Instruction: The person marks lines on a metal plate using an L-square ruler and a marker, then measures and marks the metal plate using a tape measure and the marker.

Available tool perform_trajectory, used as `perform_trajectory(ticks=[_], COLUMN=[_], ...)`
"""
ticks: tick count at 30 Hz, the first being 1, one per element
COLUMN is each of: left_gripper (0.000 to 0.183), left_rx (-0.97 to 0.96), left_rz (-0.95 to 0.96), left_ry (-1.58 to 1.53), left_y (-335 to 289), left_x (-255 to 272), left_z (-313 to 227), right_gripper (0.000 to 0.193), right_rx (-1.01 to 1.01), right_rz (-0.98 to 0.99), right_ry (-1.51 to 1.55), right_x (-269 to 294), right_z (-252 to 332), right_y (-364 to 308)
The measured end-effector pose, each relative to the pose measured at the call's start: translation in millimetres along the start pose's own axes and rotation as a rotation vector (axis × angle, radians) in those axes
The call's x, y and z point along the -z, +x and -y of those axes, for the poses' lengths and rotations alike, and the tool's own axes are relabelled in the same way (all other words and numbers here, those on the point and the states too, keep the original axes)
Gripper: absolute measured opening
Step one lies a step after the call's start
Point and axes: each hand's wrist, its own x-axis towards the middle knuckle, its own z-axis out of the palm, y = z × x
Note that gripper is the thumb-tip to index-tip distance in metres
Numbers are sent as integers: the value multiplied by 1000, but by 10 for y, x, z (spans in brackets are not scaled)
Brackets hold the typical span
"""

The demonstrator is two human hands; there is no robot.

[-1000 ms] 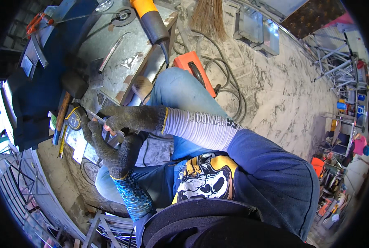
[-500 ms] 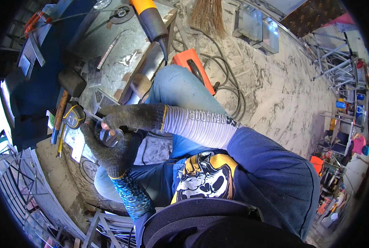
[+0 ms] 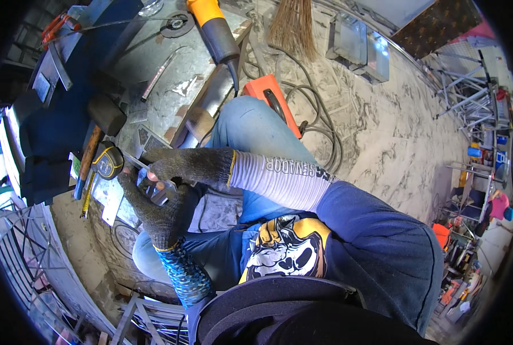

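My right hand point(image 3: 182, 164), in a dark knit glove with bare fingertips, is closed with thumb and fingers on a thin metal strip point(image 3: 135, 161). Just below it, my left hand point(image 3: 159, 214), gloved the same way, curls its fingers toward the right hand; what lies in them is mostly hidden. A yellow-and-black tape measure point(image 3: 108, 161) with a short length of blade out sits beyond the left fingertips. Beside it a mallet point(image 3: 107, 118) with a black head and wooden handle rests on the dark blue metal piece point(image 3: 49, 144).
An angle grinder point(image 3: 217, 37) with a yellow body lies on the metal-topped worktable point(image 3: 170, 75), near a loose disc point(image 3: 177, 26). An orange-red tool case point(image 3: 272, 103) and coiled cable point(image 3: 319, 109) are on the dusty floor. A broom point(image 3: 292, 29) and metal boxes point(image 3: 358, 46) stand farther off.
The view has shifted slightly, so the table and tools appear a little right and lower. Both hands stay close together, with the left fingers moved slightly.
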Motion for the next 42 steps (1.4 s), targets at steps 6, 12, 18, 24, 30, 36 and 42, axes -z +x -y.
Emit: perform_trajectory(ticks=[6, 12, 18, 24, 30, 36, 42], left_gripper=[108, 97, 99, 115, 129, 128, 125], left_rx=[-36, -160, -74, 161, 24, -136, 124], left_rz=[40, 31, 8, 83, 50, 19, 86], left_ry=[-3, 113, 38, -36, 41, 125, -38], left_y=[-31, 39, 13, -38, -5, 25, -18], left_x=[56, 168, 94, 73, 85, 92, 64], left_z=[-167, 257, 172, -311, 37, 305, -212], right_gripper=[42, 42, 42, 41, 41, 41, 40], right_rx=[1, -11, -12, 6, 7, 15, 24], right_rz=[-35, -62, -100, -125, -159, -194, -239], right_ry=[3, 8, 7, -8, -9, -10, -16], right_x=[-2, 29, 36, 83, 96, 109, 186], right_z=[-10, 5, 9, 12, 15, 24, 31], right_y=[19, -53, -133, -134, -181, -224, -254])
